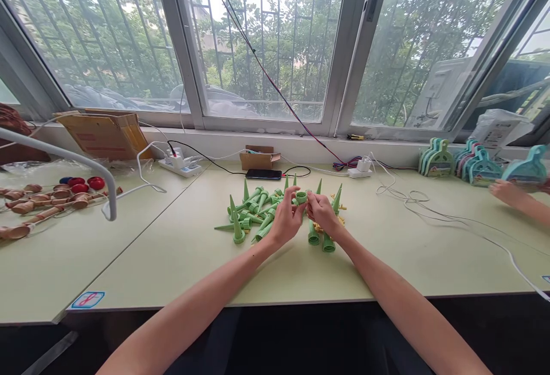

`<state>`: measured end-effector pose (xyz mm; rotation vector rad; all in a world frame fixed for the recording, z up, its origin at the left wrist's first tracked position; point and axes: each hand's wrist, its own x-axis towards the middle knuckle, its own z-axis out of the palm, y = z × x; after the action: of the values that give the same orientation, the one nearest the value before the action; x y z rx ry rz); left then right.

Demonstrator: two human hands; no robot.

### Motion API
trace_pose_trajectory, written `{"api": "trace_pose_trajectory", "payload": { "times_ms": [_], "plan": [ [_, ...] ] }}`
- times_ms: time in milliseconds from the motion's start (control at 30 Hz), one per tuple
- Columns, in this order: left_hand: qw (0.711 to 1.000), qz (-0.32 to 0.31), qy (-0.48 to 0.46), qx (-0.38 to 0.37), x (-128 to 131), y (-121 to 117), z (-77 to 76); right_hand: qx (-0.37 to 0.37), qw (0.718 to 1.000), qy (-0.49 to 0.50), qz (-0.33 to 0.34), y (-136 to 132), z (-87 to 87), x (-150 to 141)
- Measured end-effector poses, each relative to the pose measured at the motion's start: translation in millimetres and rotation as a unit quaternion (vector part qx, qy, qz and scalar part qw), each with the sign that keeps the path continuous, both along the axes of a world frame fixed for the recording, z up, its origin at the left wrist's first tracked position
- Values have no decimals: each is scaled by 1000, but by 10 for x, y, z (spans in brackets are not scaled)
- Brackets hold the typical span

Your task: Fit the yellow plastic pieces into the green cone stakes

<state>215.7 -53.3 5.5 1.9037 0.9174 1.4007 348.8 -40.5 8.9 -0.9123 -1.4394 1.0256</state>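
My left hand (287, 219) and my right hand (321, 213) meet over the middle of the pale green table (180, 249). Together their fingertips pinch one green plastic cone spike (301, 197), its round open end facing me. Just behind and to the left of the hands lies a heap of several green cone spikes (251, 212), some upright, some on their sides. Small yellow parts (339, 208) lie to the right of my right hand, partly hidden by it.
A black phone (263, 174), a small cardboard box (258, 158) and power strips (179, 164) with cables sit by the window. Wooden toys with red and blue balls (81, 184) lie far left. Another person's hand (507, 193) reaches near teal carded packs (481, 168) at right.
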Motion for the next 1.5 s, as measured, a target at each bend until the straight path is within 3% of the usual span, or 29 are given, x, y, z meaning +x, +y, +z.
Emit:
{"api": "trace_pose_trajectory", "payload": {
  "times_ms": [300,500,700,1000,1500],
  "plan": [
    [996,11,-69,-47,24,-36,87,61,996,-3,-63,26,-39,-15],
    [965,-38,-184,-186,17,-11,136,111,988,-45,-96,-6,-4,11],
    [937,-56,-216,-270,0,-4,166,131,981,-130,-62,-11,-21,18],
    [941,-66,-204,-262,-24,-1,156,94,988,-123,-28,15,-49,15],
    [967,-74,-158,-184,-48,1,156,94,985,-140,-34,16,-36,22]
  ]
}}
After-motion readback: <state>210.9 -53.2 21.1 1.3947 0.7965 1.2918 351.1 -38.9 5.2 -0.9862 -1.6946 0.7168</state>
